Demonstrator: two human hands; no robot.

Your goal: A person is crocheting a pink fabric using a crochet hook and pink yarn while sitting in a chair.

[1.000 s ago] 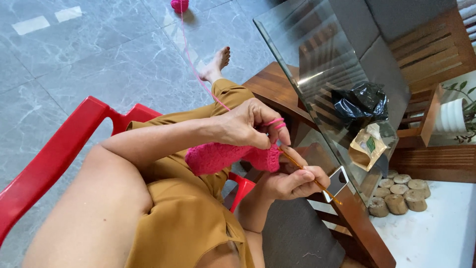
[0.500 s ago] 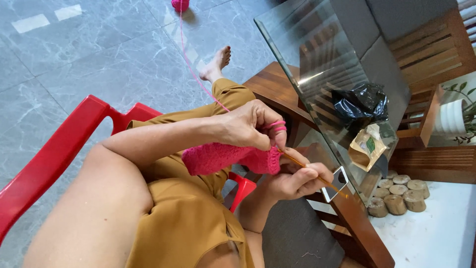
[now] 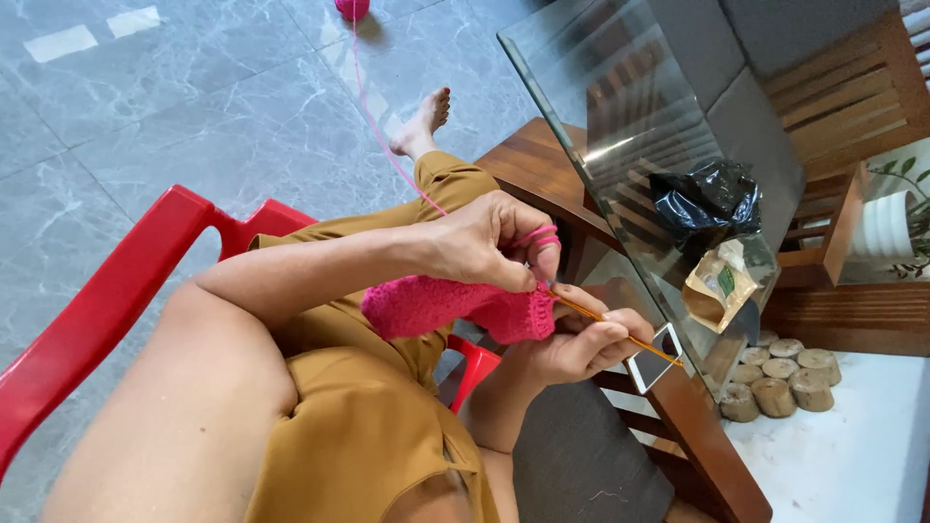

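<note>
My left hand [image 3: 481, 244] pinches the top edge of a pink crocheted piece [image 3: 446, 307] that hangs over my lap. Pink yarn loops around that hand's index finger. My right hand [image 3: 581, 341] grips a thin orange crochet hook [image 3: 620, 334], whose tip is in the fabric's edge right beside my left fingertips. A pink yarn strand [image 3: 373, 116] runs from my left hand across the floor to a pink yarn ball [image 3: 351, 8] at the top edge of the view.
I sit in a red plastic chair [image 3: 116, 291] on a grey marble floor. A glass-topped wooden table [image 3: 620, 126] stands close on the right, with a black bag [image 3: 707, 197], a small pouch [image 3: 717, 288] and a phone [image 3: 654, 358]. Wood log slices [image 3: 780, 378] lie beyond.
Both hands stay together at the fabric's edge. My left fingers have shifted slightly on the work and the hook has moved a little in my right hand.
</note>
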